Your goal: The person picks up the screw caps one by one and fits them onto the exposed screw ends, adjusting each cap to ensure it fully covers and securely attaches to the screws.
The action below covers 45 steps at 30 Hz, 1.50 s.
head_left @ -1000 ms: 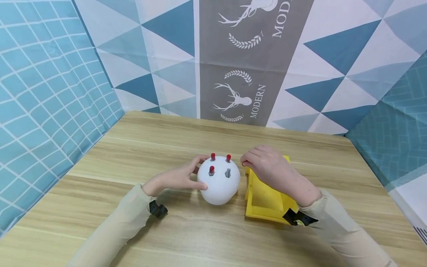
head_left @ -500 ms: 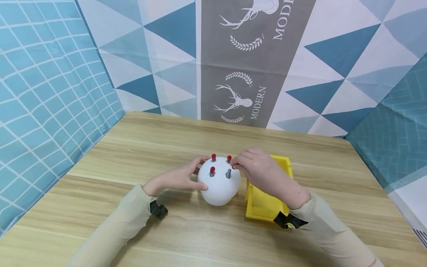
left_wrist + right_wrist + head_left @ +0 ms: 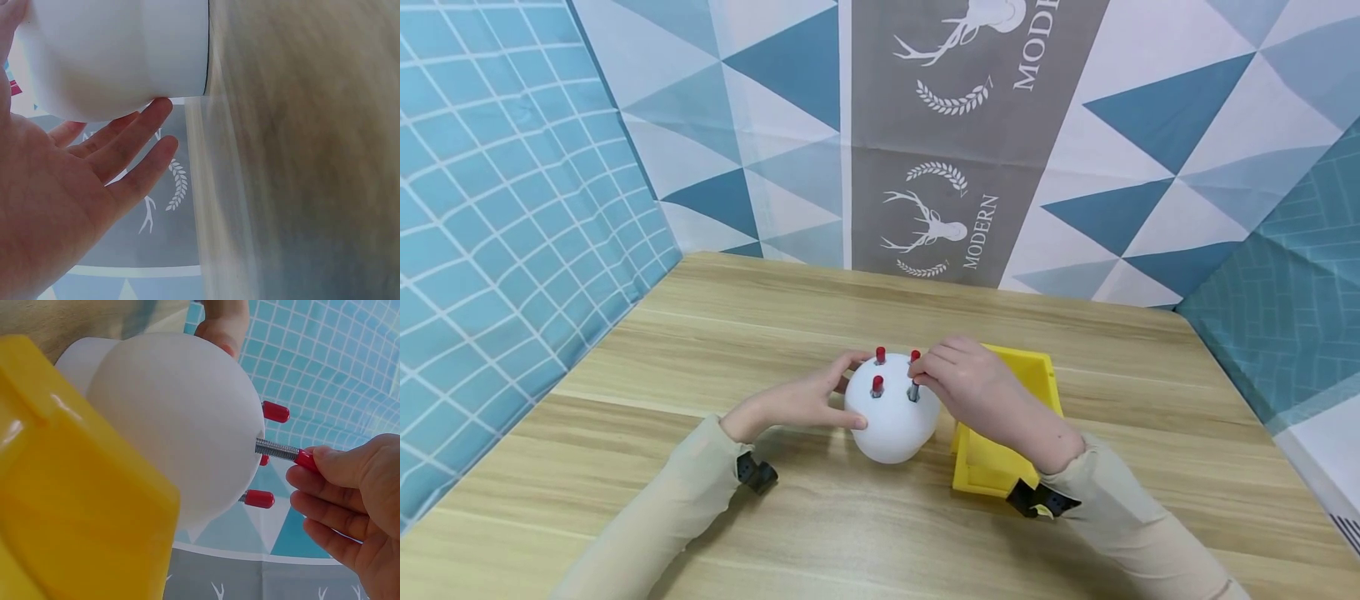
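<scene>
A white dome-like ball (image 3: 891,433) on the table carries several upright threaded bolts, three of them tipped with red caps (image 3: 877,383). My left hand (image 3: 805,402) steadies its left side, thumb in front and fingers behind; the left wrist view shows fingertips (image 3: 161,107) against its smooth white wall. Over the right part of the ball, my right hand (image 3: 981,387) pinches another red cap (image 3: 305,460) between thumb and fingers. That cap sits at the tip of the bare threaded bolt (image 3: 275,449), in line with it; most of the bolt's thread shows.
Just right of the ball stands a yellow bin (image 3: 992,482), partly under my right forearm; it fills the left of the right wrist view. Patterned cloth (image 3: 925,125) rises behind the wooden table (image 3: 820,533), with blue tiled cloth (image 3: 512,208) at the left.
My right hand has come left from beside the bin to the bare bolt, bringing the red cap onto its tip. The left hand and the ball have stayed in place.
</scene>
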Each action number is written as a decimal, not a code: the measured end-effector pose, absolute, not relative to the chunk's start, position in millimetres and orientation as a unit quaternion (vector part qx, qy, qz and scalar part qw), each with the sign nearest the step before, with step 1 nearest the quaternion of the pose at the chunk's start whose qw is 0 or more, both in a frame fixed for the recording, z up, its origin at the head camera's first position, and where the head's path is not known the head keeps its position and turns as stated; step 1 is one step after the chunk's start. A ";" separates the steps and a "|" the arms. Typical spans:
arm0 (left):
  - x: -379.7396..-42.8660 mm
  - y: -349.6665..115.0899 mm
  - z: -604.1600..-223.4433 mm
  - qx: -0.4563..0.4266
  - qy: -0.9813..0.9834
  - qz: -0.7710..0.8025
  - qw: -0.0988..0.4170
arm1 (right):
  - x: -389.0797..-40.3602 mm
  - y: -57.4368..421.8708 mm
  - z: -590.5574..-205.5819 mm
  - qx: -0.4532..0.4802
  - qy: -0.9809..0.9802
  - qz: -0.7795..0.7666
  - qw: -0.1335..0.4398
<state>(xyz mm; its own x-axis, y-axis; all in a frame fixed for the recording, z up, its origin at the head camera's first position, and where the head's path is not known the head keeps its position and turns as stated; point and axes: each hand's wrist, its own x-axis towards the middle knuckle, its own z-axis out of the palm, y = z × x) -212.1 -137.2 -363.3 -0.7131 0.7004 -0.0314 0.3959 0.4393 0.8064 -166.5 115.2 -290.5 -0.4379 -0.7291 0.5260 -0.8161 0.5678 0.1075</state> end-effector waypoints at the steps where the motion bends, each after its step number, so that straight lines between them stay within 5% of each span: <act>1: -212.1 -137.2 -363.3 0.331 0.829 0.413 0.184 | -166.5 114.9 -290.5 0.458 -0.844 0.081 0.268; 45: -212.1 -137.0 -362.8 0.331 0.824 0.421 0.184 | -165.9 110.2 -297.7 0.474 -0.830 0.053 0.291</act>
